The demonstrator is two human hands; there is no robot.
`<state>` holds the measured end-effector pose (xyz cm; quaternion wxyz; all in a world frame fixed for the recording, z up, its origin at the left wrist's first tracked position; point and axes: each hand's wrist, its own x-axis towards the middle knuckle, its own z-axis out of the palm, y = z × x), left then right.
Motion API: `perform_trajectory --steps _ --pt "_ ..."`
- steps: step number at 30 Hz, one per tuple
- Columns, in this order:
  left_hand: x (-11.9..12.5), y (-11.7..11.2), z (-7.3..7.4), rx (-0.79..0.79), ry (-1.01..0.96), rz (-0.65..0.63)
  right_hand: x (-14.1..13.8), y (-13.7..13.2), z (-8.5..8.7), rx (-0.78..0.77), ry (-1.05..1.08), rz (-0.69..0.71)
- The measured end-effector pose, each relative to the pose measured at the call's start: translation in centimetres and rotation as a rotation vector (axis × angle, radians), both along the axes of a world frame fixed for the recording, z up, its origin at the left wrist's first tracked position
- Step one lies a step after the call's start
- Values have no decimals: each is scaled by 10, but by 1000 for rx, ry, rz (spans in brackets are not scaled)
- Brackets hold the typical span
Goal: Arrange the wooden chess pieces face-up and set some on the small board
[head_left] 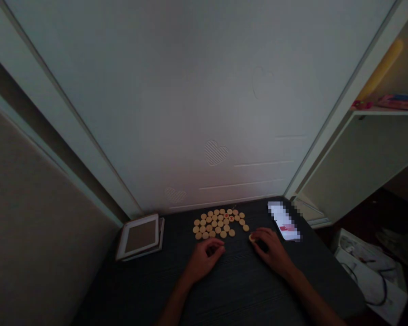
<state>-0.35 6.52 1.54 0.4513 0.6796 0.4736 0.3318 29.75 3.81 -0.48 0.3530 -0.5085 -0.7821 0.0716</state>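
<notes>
Several round tan discs [217, 223] lie packed together on a dark table [238, 285], near the wall. One or two of them show red marks. My left hand [204, 259] rests on the table just in front of the cluster, its fingers curled loosely inward; I cannot see anything in them. My right hand [270, 249] lies to the right of the cluster, with its fingertips pinched on a single tan disc [251, 237] that sits apart from the rest.
A white-framed tablet [141, 236] lies at the table's left rear. A phone with a lit screen [284, 222] lies at the right rear. White shelving [360, 158] stands to the right, and bags [370, 271] lie on the floor beside the table.
</notes>
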Motion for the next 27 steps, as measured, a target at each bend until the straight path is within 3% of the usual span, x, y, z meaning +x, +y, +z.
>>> perform_trajectory --steps 12,27 --pt "1 0 0 2 14 -16 -3 5 -6 -59 -45 15" --pt "0 -1 2 7 15 -30 1 6 -11 -17 -26 9"
